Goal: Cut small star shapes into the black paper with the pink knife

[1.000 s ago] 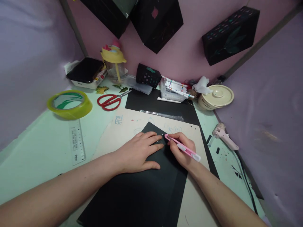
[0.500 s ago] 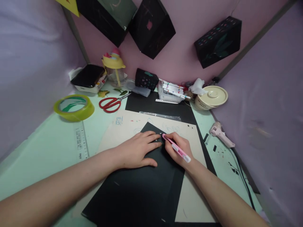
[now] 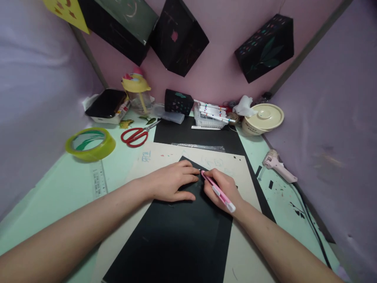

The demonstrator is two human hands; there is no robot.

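My left hand (image 3: 176,181) lies flat on a sheet of black paper (image 3: 176,236), fingers spread toward its upper edge. In my right hand (image 3: 224,188) is a pink craft knife (image 3: 218,190) with a white end, held like a pen. Its tip points at the black paper just beside my left fingertips; the blade itself is too small to make out. Beneath the black paper lies a cream sheet (image 3: 247,243) with faint blue drawings.
Left of the hands are a tape roll (image 3: 90,144), a ruler (image 3: 98,179) and red-handled scissors (image 3: 138,135). Behind stand white markers (image 3: 213,112), a yellow-lidded bottle (image 3: 138,94) and a lidded bowl (image 3: 262,120). A glue gun (image 3: 278,167) lies right, its cord trailing forward.
The camera view has shifted slightly. My left hand stays pressed on the black paper, and my right hand keeps the craft knife close to my left fingertips, its tip slightly lower in view.
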